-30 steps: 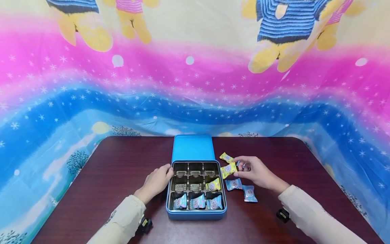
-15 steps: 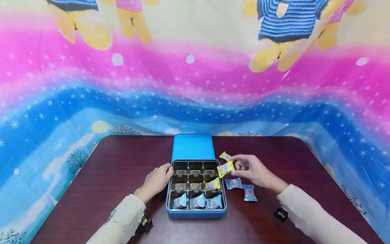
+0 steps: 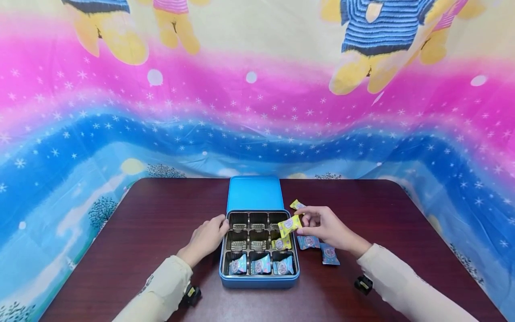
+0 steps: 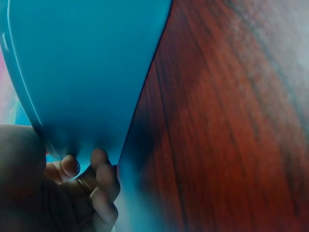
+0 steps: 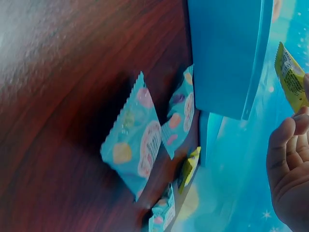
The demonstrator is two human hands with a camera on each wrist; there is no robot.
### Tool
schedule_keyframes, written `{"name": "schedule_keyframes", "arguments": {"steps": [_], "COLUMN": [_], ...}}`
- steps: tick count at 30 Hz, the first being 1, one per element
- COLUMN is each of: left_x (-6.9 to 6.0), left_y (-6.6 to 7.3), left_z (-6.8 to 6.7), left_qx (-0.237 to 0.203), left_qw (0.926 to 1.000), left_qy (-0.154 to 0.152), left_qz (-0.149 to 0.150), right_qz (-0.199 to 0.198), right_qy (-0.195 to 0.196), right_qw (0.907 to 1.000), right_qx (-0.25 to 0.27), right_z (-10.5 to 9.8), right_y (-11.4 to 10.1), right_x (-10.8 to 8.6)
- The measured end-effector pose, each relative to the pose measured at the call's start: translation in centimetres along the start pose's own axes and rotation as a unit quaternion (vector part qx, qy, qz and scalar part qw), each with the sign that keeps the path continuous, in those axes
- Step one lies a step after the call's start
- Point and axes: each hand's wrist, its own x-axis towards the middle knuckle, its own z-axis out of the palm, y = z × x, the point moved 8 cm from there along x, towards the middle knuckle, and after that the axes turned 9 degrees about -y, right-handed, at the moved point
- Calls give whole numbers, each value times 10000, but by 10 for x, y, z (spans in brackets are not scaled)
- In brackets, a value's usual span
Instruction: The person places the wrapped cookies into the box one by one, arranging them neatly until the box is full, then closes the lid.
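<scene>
Printed cloth backdrop (image 3: 241,103) w/ snowflakes & bear figures behind a dark-red wood-grain table (image 3: 173,201). Blue tin (image 3: 259,283) on it, lid (image 3: 255,193) laid back, 9-compartment tray (image 3: 238,219) inside. L hand (image 3: 205,238) grips tin's edge nr back-left corner, fingers bent at the side wall. R hand (image 3: 330,227) pinches a yellow-wrapped candy (image 3: 289,226) btwn thumb & fingers, held over tin's right column. Front row: 3 blue-wrapped candies (image 3: 261,265), 1 per compartment; middle row, right: 2nd yellow candy (image 3: 280,244). On table R of tin: 3rd yellow candy (image 3: 297,204), partly hidden by R hand, + 2 loose blue candies (image 3: 330,254); R wrist cam shows another blue candy (image 5: 164,212).
</scene>
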Motion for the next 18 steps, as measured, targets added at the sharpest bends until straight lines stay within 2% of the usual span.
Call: {"name": "schedule_keyframes", "arguments": {"steps": [18], "left_x": [0], "left_y": [0], "left_z": [0], "left_qx": [15], "left_qw": [10000], "left_qy": [44], "left_qz": [41], "right_qz": [-148], "right_qy": [-254], "right_qw": [9994], "right_qx": [208], "right_z": [18], "right_y": [-9], "right_x": [14]}}
